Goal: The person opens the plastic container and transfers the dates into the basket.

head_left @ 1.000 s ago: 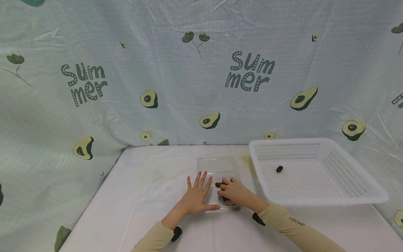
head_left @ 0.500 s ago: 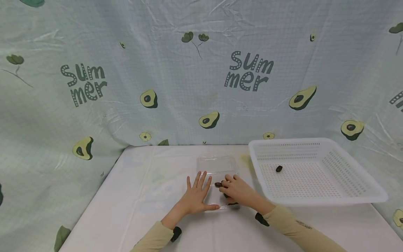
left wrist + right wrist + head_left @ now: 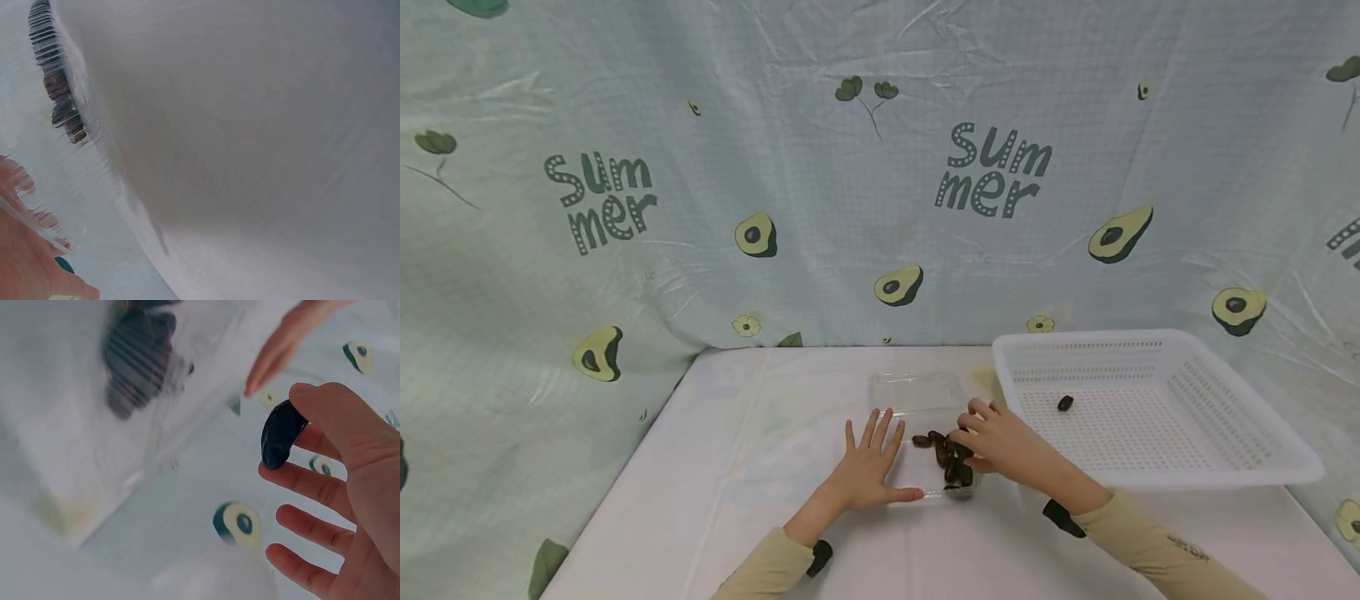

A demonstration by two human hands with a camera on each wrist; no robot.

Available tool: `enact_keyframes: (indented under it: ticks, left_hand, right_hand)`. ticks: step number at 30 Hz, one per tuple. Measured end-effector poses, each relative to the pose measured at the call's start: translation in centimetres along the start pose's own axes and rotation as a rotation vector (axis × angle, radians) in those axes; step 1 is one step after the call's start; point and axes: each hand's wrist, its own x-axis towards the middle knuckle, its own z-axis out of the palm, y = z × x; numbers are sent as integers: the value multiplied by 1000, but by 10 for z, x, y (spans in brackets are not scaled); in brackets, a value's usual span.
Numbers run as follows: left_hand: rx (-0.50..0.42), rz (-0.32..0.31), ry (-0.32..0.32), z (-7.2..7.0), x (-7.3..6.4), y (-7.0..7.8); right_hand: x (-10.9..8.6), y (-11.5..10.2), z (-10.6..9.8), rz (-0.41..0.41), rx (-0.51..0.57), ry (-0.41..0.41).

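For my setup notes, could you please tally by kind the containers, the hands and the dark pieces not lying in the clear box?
Basket: 1
Clear box: 1
Left hand and right hand: 2
Piece in basket and piece in right hand: 2
Total: 6

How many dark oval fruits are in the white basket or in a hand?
2 visible: one dark oval fruit lies in the white perforated plastic basket; the right hand pinches another. More could be hidden behind the basket's near wall.
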Motion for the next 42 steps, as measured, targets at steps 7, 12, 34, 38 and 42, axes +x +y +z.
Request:
enact_keyframes:
  ticks: [7, 12, 34, 38, 42]
  left_hand:
    - [13, 2, 6, 0, 0, 1]
    - [17, 1, 8, 1, 0, 0]
    - [23, -2, 11, 2, 2, -1]
    - [28, -2, 10, 3, 2, -1]
    - [26, 0, 7, 2, 3, -1]
  right_hand:
    - [-17, 31, -23, 63, 13, 41]
    - [-34, 58, -30, 71, 0, 69]
    - [-93, 147, -7, 195, -7, 156]
    - [-98, 155, 4, 193, -28, 152]
    - [-103, 160, 16, 199, -33, 103]
